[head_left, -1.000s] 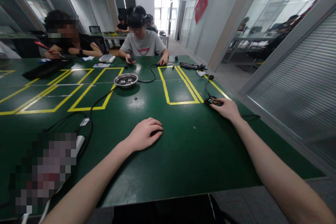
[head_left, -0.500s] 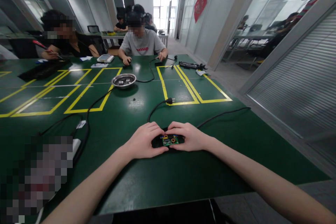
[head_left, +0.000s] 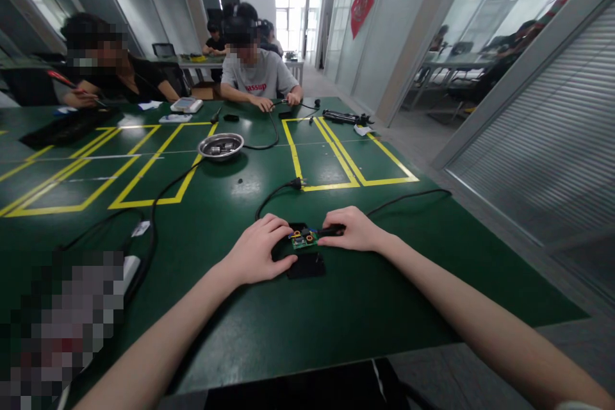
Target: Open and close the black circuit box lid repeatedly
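The board (head_left: 303, 241), green with copper-coloured coils, is just below the centre of the frame, between the two hands. The right hand (head_left: 353, 229) has its fingers clamped on a black cord (head_left: 408, 196) at the board's right end, the thumb tip by the board's edge. The cord comes out beyond the hand and runs toward the right of the frame. The left hand (head_left: 262, 246) is at the board's left end, thumb and fingers apart; whether they grip anything is hard to tell from here. A black cover (head_left: 307, 266) lies flat on the green tabletop (head_left: 384, 295) just below the board, by the left thumb.

Above the hands, a plug (head_left: 296, 184) lies at the lower left corner of a yellow tape outline (head_left: 331, 186), its lead curving down toward the left hand. A steel bowl (head_left: 221, 159) with metal pieces (head_left: 223, 148) in it sits left of centre, higher in the frame. At the upper centre, a person in a grey shirt (head_left: 259, 77) has both hands on the tabletop's far side; a blurred-out patch (head_left: 67, 327) covers the lower left
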Motion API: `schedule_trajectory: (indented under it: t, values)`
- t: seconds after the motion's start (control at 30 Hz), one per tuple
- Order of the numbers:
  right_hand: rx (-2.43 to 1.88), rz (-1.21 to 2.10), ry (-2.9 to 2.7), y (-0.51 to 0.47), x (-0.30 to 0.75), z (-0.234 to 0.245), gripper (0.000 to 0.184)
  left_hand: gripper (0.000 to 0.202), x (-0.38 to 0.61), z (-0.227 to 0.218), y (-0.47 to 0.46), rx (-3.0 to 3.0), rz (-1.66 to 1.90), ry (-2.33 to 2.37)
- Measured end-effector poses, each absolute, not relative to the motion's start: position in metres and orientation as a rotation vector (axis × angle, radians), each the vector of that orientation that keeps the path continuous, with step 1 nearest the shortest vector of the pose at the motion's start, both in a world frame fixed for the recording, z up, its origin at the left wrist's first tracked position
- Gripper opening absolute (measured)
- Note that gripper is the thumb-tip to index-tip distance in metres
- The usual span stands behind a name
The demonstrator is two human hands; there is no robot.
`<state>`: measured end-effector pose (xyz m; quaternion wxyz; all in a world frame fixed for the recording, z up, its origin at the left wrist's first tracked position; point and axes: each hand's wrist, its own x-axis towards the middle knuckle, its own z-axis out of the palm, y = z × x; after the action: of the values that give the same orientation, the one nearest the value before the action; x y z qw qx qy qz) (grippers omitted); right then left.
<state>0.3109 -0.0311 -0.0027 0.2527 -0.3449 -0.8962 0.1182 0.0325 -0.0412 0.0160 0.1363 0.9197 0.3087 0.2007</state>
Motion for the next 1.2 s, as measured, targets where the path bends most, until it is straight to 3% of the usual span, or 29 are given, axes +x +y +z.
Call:
schedule_trajectory:
  t: [0.27,0.5,0.93,1.2]
  values:
    - [-0.921,0.395,-2.463,-0.039,0.307,0.005,0.032,0.039,0.032,0.016,-0.040,2.675,0.608,0.908]
    - [-1.002,0.267,-2.520,-0.036,0.301,-0.005,0.029,0.030,0.032,0.011,-0.037,2.650,0.636,0.916]
    - [-1.127,0.191,-2.486,-0.041,0.285,-0.012,0.026,0.036,0.025,0.007,-0.030,2.643,0.565,0.917]
    - [-1.197,0.192,-2.500,-0.039,0.279,-0.009,0.025,0.048,0.021,0.006,-0.026,2.634,0.628,0.836]
